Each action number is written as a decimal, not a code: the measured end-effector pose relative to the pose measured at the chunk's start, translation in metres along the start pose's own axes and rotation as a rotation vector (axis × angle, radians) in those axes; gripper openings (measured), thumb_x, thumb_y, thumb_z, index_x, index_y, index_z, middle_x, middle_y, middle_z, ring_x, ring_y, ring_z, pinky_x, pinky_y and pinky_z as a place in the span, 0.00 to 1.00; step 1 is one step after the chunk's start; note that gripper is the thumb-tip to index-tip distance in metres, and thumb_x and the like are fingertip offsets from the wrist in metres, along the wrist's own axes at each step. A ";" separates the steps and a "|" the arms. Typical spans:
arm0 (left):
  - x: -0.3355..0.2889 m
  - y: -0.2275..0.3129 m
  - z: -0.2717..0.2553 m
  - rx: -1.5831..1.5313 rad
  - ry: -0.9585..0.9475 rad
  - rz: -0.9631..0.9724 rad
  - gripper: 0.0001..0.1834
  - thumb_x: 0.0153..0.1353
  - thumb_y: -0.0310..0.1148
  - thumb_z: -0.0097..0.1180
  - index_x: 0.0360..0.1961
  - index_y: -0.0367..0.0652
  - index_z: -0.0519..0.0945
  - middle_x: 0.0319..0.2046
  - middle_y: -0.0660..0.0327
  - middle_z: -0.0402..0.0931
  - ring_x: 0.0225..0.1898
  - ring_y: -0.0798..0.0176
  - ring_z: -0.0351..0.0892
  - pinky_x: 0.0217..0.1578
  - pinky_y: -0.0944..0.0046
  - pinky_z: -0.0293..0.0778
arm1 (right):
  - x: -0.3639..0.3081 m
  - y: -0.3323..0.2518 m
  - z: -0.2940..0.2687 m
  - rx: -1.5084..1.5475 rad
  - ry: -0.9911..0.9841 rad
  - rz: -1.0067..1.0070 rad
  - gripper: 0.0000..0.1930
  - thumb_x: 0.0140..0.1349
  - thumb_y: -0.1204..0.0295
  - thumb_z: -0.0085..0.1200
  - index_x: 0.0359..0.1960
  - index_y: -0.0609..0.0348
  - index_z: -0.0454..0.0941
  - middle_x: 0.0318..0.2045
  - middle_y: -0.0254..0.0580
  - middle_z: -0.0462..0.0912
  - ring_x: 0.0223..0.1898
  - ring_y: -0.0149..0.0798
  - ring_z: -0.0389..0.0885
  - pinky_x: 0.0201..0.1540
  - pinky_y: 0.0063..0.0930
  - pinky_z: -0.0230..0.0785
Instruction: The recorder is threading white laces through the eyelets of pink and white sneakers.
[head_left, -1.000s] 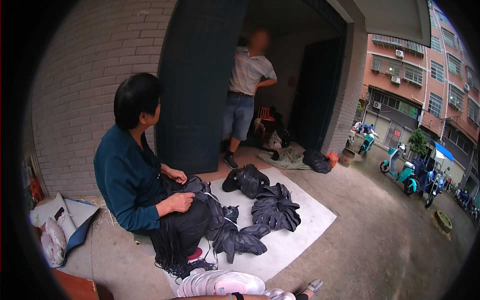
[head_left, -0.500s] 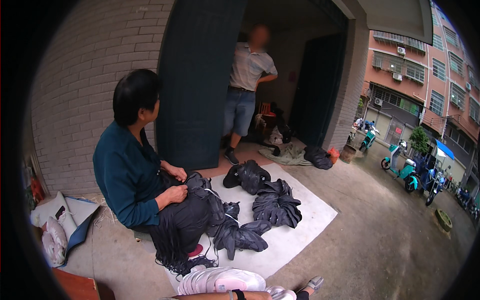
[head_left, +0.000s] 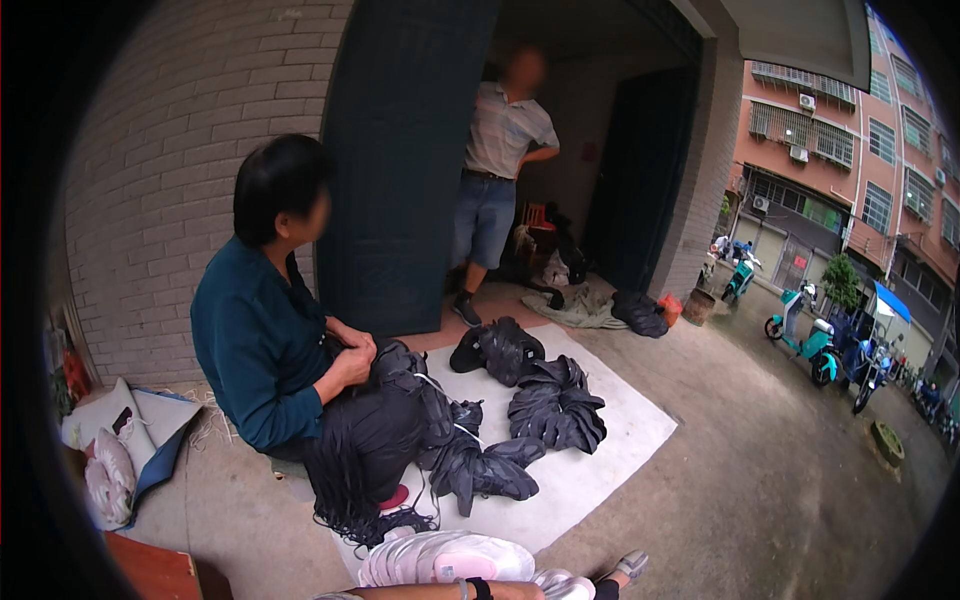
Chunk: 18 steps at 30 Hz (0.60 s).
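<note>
At the bottom edge lies my left forearm with a black wristband. Beyond it my left hand (head_left: pixel 516 591) is cut off by the frame, its fingers hidden. Just above the arm is a nested row of pale pink and white pieces, which look like shoe uppers (head_left: pixel 455 557); whether my hand touches them I cannot tell. More pale pieces (head_left: pixel 560 584) lie right of the hand. My right hand is out of view.
A seated co-worker (head_left: pixel 262 335) works on black pieces and laces (head_left: pixel 345 470). Black bundles (head_left: pixel 555 405) lie on a white sheet (head_left: pixel 635 425). A person (head_left: pixel 510 130) stands in the doorway. My grey shoe (head_left: pixel 632 564) shows below; parked scooters (head_left: pixel 815 335) stand at right.
The co-worker's two hands have come closer together over the black pieces. The view has shifted slightly. My left forearm stays almost where it was.
</note>
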<state>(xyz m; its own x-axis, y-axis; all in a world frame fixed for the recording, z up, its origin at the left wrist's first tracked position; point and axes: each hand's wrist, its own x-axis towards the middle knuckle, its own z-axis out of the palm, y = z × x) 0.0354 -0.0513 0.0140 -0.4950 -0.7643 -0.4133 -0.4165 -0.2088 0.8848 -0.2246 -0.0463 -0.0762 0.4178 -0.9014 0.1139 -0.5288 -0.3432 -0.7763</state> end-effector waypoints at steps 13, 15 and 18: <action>0.018 -0.003 0.009 -0.039 0.088 -0.209 0.13 0.55 0.38 0.62 0.35 0.40 0.76 0.17 0.64 0.72 0.14 0.72 0.70 0.13 0.70 0.67 | 0.020 -0.064 -0.051 -0.136 0.145 0.130 0.04 0.54 0.77 0.53 0.31 0.63 0.78 0.26 0.56 0.78 0.30 0.58 0.78 0.34 0.43 0.71; 0.021 0.003 0.007 0.031 0.073 -0.239 0.14 0.55 0.38 0.62 0.35 0.38 0.76 0.17 0.64 0.72 0.14 0.72 0.70 0.13 0.71 0.66 | 0.019 -0.067 -0.051 -0.112 0.128 0.237 0.05 0.55 0.76 0.54 0.32 0.65 0.78 0.26 0.56 0.79 0.30 0.56 0.79 0.34 0.42 0.72; 0.018 0.002 0.014 0.024 0.049 -0.250 0.15 0.55 0.38 0.62 0.34 0.37 0.76 0.18 0.64 0.72 0.15 0.73 0.70 0.13 0.72 0.65 | 0.009 -0.061 -0.047 -0.033 0.127 0.258 0.05 0.54 0.77 0.54 0.31 0.66 0.78 0.26 0.55 0.79 0.29 0.54 0.79 0.34 0.41 0.72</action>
<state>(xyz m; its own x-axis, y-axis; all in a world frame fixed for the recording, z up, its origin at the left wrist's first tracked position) 0.0152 -0.0572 0.0058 -0.3371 -0.7193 -0.6074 -0.5395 -0.3812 0.7508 -0.2237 -0.0455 0.0013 0.1716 -0.9851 -0.0069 -0.6306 -0.1044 -0.7691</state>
